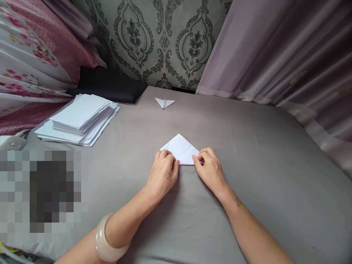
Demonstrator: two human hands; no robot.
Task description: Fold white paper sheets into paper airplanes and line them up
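A white sheet folded into a triangle [181, 147] lies on the grey bed sheet [247, 154] in front of me, its tip pointing away. My left hand [164, 172] presses its near left corner with curled fingers. My right hand [210, 169] pinches the near right corner between thumb and fingers. A pale bangle [106, 244] sits on my left wrist. Farther back lies a small finished folded paper shape [164, 102].
A loose stack of white paper sheets [79, 119] lies at the left. Behind it is a black cushion [110, 86]. Pink floral fabric [30, 62] rises at the left, a mauve curtain [283, 55] at the right, patterned wallpaper behind.
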